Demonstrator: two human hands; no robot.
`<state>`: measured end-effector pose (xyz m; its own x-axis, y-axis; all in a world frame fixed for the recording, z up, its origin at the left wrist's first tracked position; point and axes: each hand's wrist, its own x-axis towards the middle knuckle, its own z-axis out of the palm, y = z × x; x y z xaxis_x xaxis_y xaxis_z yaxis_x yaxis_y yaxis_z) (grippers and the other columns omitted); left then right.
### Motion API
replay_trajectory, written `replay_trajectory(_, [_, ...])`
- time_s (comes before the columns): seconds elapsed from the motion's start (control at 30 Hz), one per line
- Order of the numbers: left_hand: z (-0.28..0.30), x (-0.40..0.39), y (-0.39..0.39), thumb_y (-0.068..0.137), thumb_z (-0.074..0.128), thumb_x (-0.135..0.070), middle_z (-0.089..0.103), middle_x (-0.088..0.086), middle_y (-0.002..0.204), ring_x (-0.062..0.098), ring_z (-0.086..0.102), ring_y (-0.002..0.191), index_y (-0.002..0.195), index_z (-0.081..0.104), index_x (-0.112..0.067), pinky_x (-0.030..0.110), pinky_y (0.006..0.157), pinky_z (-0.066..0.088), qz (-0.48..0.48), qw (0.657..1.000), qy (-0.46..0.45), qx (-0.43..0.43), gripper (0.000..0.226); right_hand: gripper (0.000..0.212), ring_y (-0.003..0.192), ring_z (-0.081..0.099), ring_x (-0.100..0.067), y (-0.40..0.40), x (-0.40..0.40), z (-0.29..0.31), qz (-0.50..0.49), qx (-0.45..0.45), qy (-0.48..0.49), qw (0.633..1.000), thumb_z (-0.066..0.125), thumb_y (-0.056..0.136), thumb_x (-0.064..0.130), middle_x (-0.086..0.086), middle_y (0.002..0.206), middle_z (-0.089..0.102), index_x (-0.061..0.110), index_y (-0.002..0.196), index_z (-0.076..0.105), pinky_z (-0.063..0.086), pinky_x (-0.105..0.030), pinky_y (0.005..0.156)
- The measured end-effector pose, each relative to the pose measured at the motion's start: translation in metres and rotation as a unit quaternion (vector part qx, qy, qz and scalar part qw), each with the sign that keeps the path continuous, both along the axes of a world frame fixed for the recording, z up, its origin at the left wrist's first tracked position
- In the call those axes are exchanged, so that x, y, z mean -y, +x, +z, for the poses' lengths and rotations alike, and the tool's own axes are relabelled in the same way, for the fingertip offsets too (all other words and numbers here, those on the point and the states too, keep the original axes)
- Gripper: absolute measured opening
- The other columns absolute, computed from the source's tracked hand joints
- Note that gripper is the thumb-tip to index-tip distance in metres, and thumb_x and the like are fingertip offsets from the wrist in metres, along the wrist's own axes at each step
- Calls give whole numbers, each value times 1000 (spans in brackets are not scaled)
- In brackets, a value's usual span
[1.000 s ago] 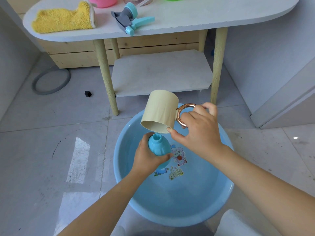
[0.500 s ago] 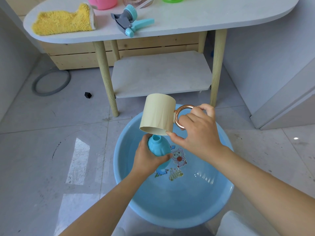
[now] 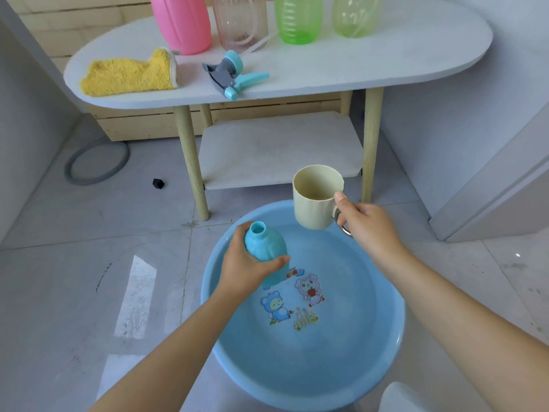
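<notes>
Head view, only camera

- Left hand (image 3: 249, 264): fingers and thumb curled round the body of a light blue plastic bottle (image 3: 267, 246). Bottle has no cap and its neck is open, pointing up and slightly away from the person. It is held over the left part of a round light blue plastic basin (image 3: 341, 361). Whether the bottle's base touches the basin cannot be told.
- Right hand (image 3: 370, 226): grips a cream plastic cup (image 3: 313, 203) by its metal ring handle, thumb pressed against the rim. Most of the handle is hidden by the fingers. Cup is mouth up, above the far rim of the basin.
- Cup and bottle are apart, the cup higher and to the right of the bottle neck.
- Basin stands on the grey tiled floor, with cartoon stickers on its bottom. Whether it holds water cannot be told.
- Behind the basin: white oval table (image 3: 371, 63) on pale wooden legs, with a white lower shelf (image 3: 279, 150).
- On the tabletop: yellow fluffy cloth mitt (image 3: 127, 74) at the left, with a blue and grey spray trigger head (image 3: 233, 75) lying beside it.
- Along the back: opaque pink bottle (image 3: 184, 22), clear pinkish bottle (image 3: 240, 22), green translucent bottle (image 3: 298, 20), pale yellow-green bottle (image 3: 355, 14).
- Floor, left: grey ring of hose (image 3: 71, 173), with a small black object (image 3: 158, 183) near it
</notes>
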<state>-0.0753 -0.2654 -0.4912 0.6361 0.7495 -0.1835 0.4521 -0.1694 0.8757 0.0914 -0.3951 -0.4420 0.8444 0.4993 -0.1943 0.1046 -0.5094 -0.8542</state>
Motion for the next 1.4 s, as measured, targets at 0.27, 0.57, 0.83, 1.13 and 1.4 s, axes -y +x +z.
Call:
replay_trajectory(0.27, [104, -25, 19, 62, 87, -29, 52, -17, 100, 10, 56, 91, 118, 38, -34, 26, 70, 50, -26, 998, 45, 21, 75, 49, 51, 44, -12, 26, -6, 95, -3, 12, 73, 997, 50, 94, 42, 13, 36, 44, 15, 53, 56, 35, -26, 60])
replay_trajectory(0.57, [195, -27, 49, 61, 88, -28, 56, -8, 103, 16, 58, 94, 118, 37, -28, 36, 83, 51, -10, 996, 60, 58, 76, 52, 55, 47, -20, 67, -33, 169, -35, 60, 114, 991, 44, 96, 40, 10, 33, 44, 14, 54, 58, 38, -30, 66])
replay_trajectory(0.83, [241, -45, 100, 61, 88, -27, 56, -3, 108, 20, 57, 98, 115, 40, -25, 38, 81, 50, -10, 992, 84, 99, 73, 56, 79, 57, -27, 111, -61, 177, -86, 102, 35, 990, 30, 99, 46, 3, 70, 60, 12, 70, 64, 42, -34, 70])
replay_trajectory(1.13, [251, -62, 184, 62, 87, -34, 51, -9, 102, 18, 54, 98, 118, 39, -24, 34, 77, 46, 3, 987, 101, 124, 74, 47, 96, 55, -35, 141, -76, 159, -132, 125, -40, 983, 34, 97, 48, -8, 84, 58, 9, 78, 51, 39, -35, 69])
replay_trajectory(1.4, [239, -65, 222, 62, 86, -34, 50, -4, 111, 18, 51, 100, 125, 38, -21, 32, 81, 45, -9, 984, 132, 118, 80, 34, 105, 46, -34, 132, -77, 160, -223, 319, -2, 921, 59, 88, 35, -11, 108, 59, 8, 108, 58, 33, -38, 82])
